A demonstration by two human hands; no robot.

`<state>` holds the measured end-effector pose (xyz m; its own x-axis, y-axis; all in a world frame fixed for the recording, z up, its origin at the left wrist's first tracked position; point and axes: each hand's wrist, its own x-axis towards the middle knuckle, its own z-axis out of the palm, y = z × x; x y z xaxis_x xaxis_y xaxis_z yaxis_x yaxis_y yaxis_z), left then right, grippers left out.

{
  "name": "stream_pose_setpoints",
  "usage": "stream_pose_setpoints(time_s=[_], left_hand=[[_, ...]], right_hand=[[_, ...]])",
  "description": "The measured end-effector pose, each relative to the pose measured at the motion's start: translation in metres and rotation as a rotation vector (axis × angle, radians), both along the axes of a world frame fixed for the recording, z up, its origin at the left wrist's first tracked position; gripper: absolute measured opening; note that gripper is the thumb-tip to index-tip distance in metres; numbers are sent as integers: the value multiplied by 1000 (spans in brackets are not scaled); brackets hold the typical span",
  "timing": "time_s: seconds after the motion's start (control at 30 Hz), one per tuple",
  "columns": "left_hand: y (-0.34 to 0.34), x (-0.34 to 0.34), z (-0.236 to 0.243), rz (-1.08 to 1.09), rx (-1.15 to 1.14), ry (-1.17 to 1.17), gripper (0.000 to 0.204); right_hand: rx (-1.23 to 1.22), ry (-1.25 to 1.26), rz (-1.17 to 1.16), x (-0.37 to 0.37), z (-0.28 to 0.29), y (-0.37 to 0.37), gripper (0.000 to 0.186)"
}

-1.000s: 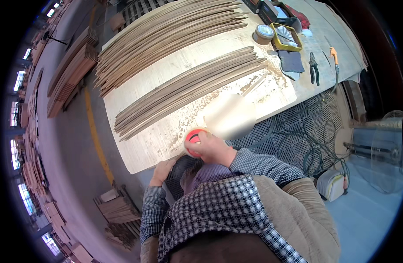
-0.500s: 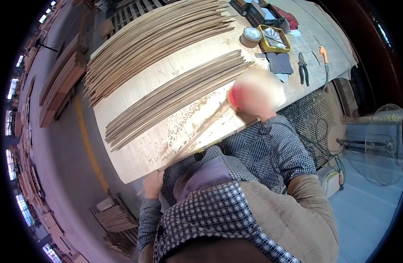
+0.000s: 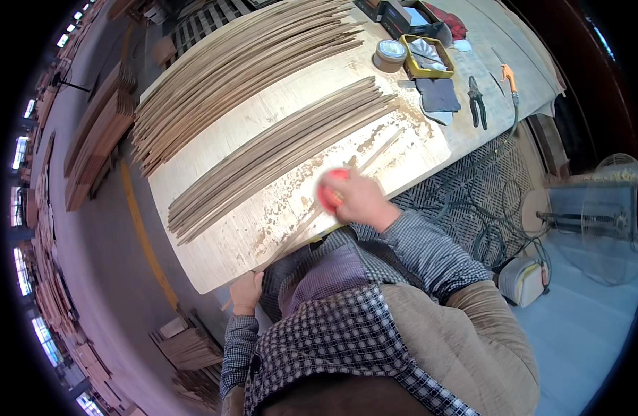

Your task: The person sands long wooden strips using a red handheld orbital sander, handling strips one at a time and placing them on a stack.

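My right hand (image 3: 355, 201) is wrapped round a blurred round red tool (image 3: 330, 190), pressed over a thin wooden strip (image 3: 294, 236) that runs diagonally along the front of the pale board (image 3: 218, 263). At the board's near left edge my left hand (image 3: 247, 292) pinches that same strip. Beyond the tool lie a bundle of thin strips (image 3: 270, 154) and, farther back, a larger bundle (image 3: 242, 73). Brownish specks are scattered over the board round my right hand.
The table's back right holds a tin (image 3: 389, 57), a yellow tray (image 3: 428, 60), dark boxes (image 3: 410, 19), dark pads (image 3: 437, 96), pliers (image 3: 477, 102) and an orange air gun (image 3: 511, 77). Right are hoses and a fan (image 3: 610, 222); left, stacked boards (image 3: 97, 145).
My right hand with the red tool swept out to the right along the strip, then came back down-left. My left hand stays by the near left edge. The view has shifted slightly.
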<state>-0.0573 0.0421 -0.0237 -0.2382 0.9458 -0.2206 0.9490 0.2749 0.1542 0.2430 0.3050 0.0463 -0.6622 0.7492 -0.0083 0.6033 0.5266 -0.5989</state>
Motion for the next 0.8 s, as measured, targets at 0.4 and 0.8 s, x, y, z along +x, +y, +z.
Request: stream_pose_setpoints(time_s=[0.4,0.8], left_hand=[[0,-4,0,36,-117,-97,41],[7,-20,1,20,-175,-312,44]], right_hand=[[-202,76,252,-60,34,-74,41],[313,-165,-101,59,-57,69,42]])
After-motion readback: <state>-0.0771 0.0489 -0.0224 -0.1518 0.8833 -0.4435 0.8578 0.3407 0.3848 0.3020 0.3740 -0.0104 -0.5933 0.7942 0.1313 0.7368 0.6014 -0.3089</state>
